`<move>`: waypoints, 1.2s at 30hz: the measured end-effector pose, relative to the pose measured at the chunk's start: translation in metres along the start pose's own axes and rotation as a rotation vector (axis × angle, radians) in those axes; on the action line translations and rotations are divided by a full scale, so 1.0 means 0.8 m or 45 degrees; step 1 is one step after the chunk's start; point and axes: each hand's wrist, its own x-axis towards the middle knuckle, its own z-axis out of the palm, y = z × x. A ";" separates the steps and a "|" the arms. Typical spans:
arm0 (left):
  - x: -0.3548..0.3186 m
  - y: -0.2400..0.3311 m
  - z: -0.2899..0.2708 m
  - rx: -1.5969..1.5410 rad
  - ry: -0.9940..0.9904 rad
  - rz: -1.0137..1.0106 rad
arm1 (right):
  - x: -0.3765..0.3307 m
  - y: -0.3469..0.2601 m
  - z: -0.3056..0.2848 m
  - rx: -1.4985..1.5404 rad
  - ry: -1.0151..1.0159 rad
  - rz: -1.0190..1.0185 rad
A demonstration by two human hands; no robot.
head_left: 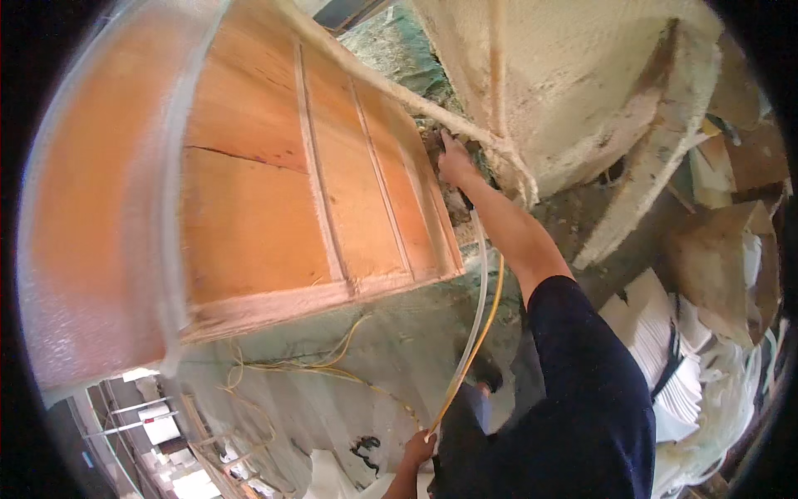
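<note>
Right hand (pixel 455 160) up top center, fingers pressed where the clear hose (pixel 480 287) reaches the wall; left hand (pixel 420 447) clenched around yellow wire (pixel 486 320) bottom center, run looks only partly fed

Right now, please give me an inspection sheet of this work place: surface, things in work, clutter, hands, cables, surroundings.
Surface: orange-brown wooden panel with thin battens, tilted overhead; a crack runs across one board.
Things in work: clear plastic tube with a thin yellow cable beside it, running from the upper gap down to the lower hand.
Clutter: stacked white sheets and brown cardboard pieces at right.
Hands: right hand is raised, pressed into the gap beside the rough plastered concrete block; left hand grips the yellow cable low down.
Cables: loose yellow wires below the panel.
Surroundings: greenish wall; a frayed white rope crosses above.
</note>
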 end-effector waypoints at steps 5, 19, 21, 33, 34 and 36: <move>0.049 0.052 -0.027 -0.074 0.534 0.209 | 0.103 0.024 0.043 -0.088 0.286 -0.110; -0.012 -0.006 -0.006 -0.011 -0.178 0.288 | -0.186 0.116 0.055 0.192 0.224 -0.378; -0.019 0.043 -0.072 -0.010 -0.250 0.352 | -0.330 0.174 0.053 0.351 0.178 -0.153; 0.021 0.136 -0.180 0.143 -0.161 0.711 | -1.006 0.396 0.064 0.585 1.149 1.301; 0.008 0.147 -0.166 0.152 -0.176 0.729 | -1.027 0.410 0.059 0.580 1.203 1.346; -0.037 0.164 -0.125 0.132 -0.181 0.753 | -1.049 0.448 0.039 0.619 1.273 1.343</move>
